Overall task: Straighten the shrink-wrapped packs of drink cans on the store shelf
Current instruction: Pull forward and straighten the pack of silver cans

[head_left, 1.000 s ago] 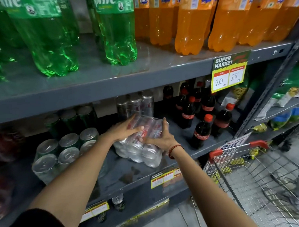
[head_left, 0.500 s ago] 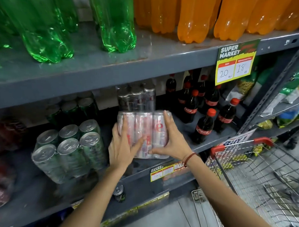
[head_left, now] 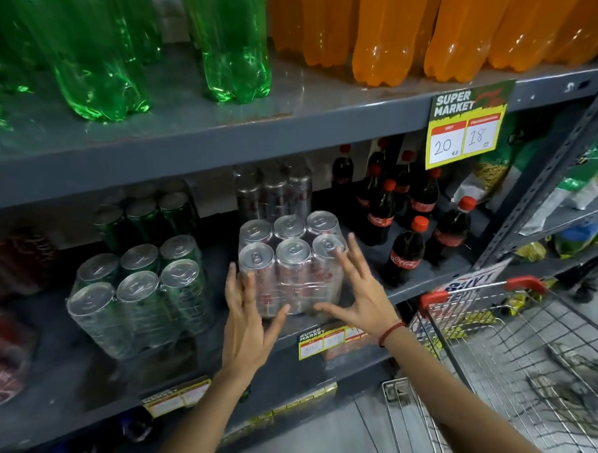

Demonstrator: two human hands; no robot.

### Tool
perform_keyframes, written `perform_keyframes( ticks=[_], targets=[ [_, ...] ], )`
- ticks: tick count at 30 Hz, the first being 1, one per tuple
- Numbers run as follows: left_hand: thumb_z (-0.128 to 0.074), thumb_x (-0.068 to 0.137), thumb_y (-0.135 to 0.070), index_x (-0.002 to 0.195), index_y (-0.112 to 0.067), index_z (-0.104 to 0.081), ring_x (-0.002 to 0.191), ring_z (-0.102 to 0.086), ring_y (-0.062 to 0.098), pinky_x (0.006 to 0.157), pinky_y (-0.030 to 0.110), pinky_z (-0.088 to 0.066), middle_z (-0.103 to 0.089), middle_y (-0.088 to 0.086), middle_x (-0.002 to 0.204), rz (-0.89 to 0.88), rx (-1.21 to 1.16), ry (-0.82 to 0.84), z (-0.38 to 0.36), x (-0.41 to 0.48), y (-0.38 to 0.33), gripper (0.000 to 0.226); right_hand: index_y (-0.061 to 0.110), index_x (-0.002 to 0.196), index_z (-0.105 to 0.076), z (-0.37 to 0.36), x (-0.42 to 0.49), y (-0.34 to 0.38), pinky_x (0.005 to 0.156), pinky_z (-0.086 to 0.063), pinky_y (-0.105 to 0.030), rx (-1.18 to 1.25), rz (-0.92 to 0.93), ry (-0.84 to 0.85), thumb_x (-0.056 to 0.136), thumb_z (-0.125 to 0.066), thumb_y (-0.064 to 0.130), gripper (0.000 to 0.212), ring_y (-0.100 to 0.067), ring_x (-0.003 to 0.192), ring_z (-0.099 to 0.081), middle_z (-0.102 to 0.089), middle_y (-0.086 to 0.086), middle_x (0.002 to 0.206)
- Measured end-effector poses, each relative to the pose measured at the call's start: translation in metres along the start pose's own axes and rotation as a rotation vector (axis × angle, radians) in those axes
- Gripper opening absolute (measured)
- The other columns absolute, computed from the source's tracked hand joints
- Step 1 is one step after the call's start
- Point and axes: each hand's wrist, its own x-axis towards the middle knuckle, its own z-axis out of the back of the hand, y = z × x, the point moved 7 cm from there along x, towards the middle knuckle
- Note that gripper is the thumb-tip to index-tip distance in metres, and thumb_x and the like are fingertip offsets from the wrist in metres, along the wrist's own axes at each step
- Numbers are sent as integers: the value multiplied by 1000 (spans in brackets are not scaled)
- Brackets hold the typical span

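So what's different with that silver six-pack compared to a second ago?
The silver can pack went from lying tipped on its side in both hands to standing upright on the middle shelf, tops up. The left hand and right hand have opened their grip, fingers spread in front of it. The green can pack and cola bottles stayed put.
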Motion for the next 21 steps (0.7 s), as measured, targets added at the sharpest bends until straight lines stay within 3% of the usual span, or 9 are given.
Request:
perform_keyframes(
  ticks=[2, 4, 6, 9, 11, 13, 15, 18, 21],
  targets=[
    [-39, 85, -65, 147, -31, 6, 142, -18, 20, 94, 37, -42, 6, 9, 156, 81, -99, -153, 13, 4, -15, 84, 47, 146, -10, 18, 16, -2, 100, -32, -25, 126, -91, -62, 70, -60, 70, 94, 6, 135, -17, 3, 7, 160],
    [-43, 82, -65, 147, -37, -1, 145, -6, 16, 104, 33, -29, 12, -2, 156, 206, -225, -243, 19, 17, -29, 82, 53, 143, -17, 26, 46, -4, 105, -19, -27, 208, -198, -14, 68, -59, 73, 89, 0, 141, -10, -2, 12, 159],
    [-46, 80, -65, 145, -45, -7, 146, -11, 23, 111, 35, -26, 18, -6, 156, 366, -324, -257, 15, 32, -34, 78, 49, 143, -25, 20, 77, -6, 112, -14, -34, 188, -257, 167, 67, -63, 69, 87, -13, 145, -8, -10, 2, 159],
    [-48, 82, -62, 144, -44, -15, 144, -14, 33, 112, 52, -27, 21, 0, 156, 615, -393, -207, -3, 43, -26, 73, 35, 143, -33, -1, 102, -11, 118, -12, -44, 175, -310, 455, 73, -71, 51, 81, -21, 146, -7, -19, -6, 157],
    [-51, 83, -57, 145, -39, -19, 145, 4, 34, 112, 59, -20, 19, 5, 157, 675, -345, -204, -11, 44, -24, 72, 32, 141, -38, -9, 105, -15, 116, -20, -42, 255, -338, 527, 74, -75, 41, 77, -23, 144, -20, -28, -5, 154],
    [-59, 81, -53, 144, -36, -26, 145, 8, 33, 109, 60, -17, 14, 9, 158, 669, -336, -227, -13, 46, -21, 73, 28, 140, -42, -10, 102, -16, 113, -28, -36, 323, -335, 525, 74, -77, 35, 75, -19, 137, -35, -38, -3, 149],
    [-66, 76, -50, 141, -33, -35, 146, 5, 30, 110, 56, -18, 8, 10, 158, 641, -374, -227, -12, 54, -13, 74, 31, 138, -44, -7, 96, -16, 114, -30, -40, 366, -349, 483, 71, -79, 36, 76, -17, 134, -39, -41, 0, 146],
    [-74, 71, -44, 135, -29, -44, 146, -5, 26, 114, 42, -18, -11, 13, 157, 596, -435, -100, -13, 79, 8, 73, 37, 139, -39, -3, 78, -14, 116, -24, -43, 322, -442, 361, 65, -80, 46, 85, -21, 138, -30, -36, -1, 147],
    [-78, 70, -35, 129, -25, -53, 129, -47, 23, 109, 39, -37, -52, 8, 138, 478, -523, 145, -18, 110, 18, 65, 36, 144, -31, 0, 50, 4, 109, -27, -33, 300, -609, 130, 62, -78, 57, 96, -25, 134, -33, -32, -6, 137]
  ],
)
